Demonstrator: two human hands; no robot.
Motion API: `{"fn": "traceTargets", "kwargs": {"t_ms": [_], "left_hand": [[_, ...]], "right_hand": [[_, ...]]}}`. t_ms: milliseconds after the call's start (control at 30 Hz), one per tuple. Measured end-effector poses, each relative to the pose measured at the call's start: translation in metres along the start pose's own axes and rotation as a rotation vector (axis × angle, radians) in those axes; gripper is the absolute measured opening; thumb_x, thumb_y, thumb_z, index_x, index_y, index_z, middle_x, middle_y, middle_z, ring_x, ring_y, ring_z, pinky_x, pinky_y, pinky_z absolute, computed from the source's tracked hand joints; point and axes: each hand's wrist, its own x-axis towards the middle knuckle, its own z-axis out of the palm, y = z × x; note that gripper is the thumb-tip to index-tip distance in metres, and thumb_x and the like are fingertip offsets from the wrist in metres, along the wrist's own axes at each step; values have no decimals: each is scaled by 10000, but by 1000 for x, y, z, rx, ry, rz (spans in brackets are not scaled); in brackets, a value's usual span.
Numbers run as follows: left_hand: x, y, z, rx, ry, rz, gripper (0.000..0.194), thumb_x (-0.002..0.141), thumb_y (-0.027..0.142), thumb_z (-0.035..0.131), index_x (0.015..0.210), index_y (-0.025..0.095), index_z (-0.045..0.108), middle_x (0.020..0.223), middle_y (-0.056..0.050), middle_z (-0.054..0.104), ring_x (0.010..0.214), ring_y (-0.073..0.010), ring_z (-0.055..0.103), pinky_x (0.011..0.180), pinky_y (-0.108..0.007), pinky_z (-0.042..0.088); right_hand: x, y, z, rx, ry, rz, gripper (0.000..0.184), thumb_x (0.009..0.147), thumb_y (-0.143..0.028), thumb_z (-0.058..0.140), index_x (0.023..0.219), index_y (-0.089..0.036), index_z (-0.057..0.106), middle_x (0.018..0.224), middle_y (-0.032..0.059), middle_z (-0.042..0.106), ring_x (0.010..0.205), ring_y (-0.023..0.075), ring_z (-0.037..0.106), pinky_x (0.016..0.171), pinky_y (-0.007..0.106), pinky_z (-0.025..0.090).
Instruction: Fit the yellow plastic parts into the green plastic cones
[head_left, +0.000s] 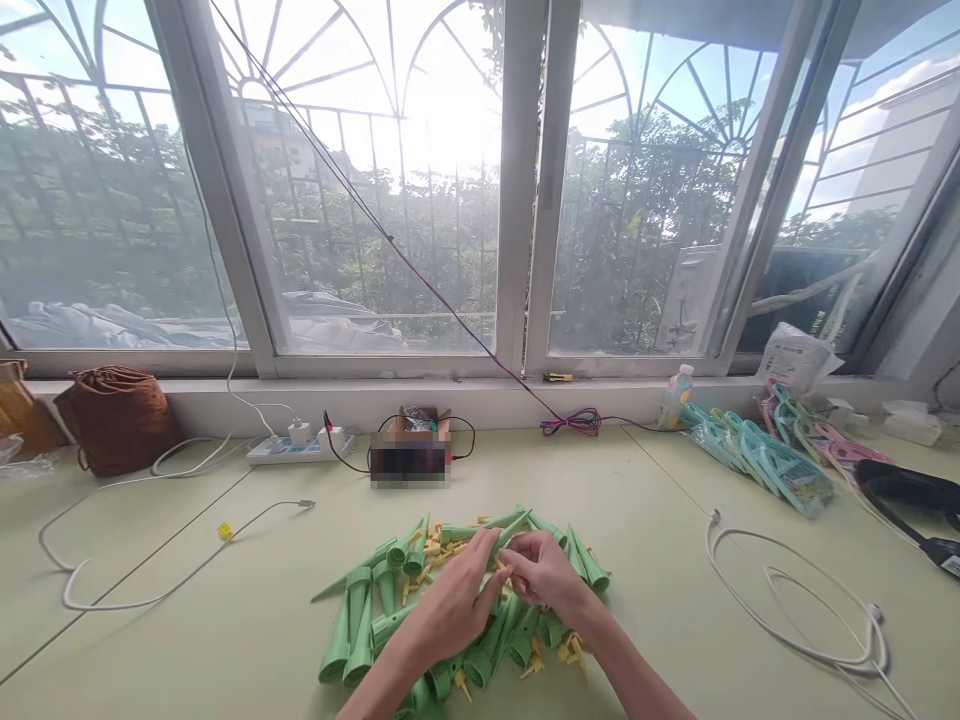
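A pile of hollow green plastic cone spikes (360,625) lies on the table in front of me, with small yellow plastic pieces (435,545) scattered among them. My left hand (459,590) is closed around one green cone spike (513,528), its pointed tip slanting up and to the right. Against its lower side my right hand (551,575) pinches what looks like a small yellow plastic piece (504,567), mostly covered by fingers. Both hands are just above the pile and nearly touch. The wide end of the held spike is hidden by my left hand.
White cables lie left and right on the pale table (645,520). Behind the pile are a small cardboard box (420,425) and a power strip (300,450). A brown drawstring bag (116,420) stands far left; a bottle (676,397) and bagged teal plastic items (772,465) are right.
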Motion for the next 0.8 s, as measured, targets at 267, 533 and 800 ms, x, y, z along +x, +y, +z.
{"fn": "traceTargets", "kwargs": {"t_ms": [267,533,800], "left_hand": [[1,-1,2,20,7,-16,490,994,395,341,1435,181,352,1437,-151,471,1327,-305,445,1042,-463,444],[0,-6,12,-4,43,-50,507,999,396,316,1457,179,287,1494,-166,390,1414,-298,291,1105,-490,356],[2,-3,12,-25,61,-63,492,1002,385,295,1442,164,291,1502,-176,372,1418,-281,291,1119,-484,337]], "right_hand": [[1,3,1,67,21,16,436,801,-487,680,555,-171,509,398,-67,426,307,48,303,318,206,188],[-1,-1,9,343,-4,57,425,770,-468,740,604,-164,495,442,-91,378,335,26,299,326,191,154],[0,1,10,423,-31,63,426,786,-456,738,597,-161,494,452,-90,376,339,22,288,329,191,152]]}}
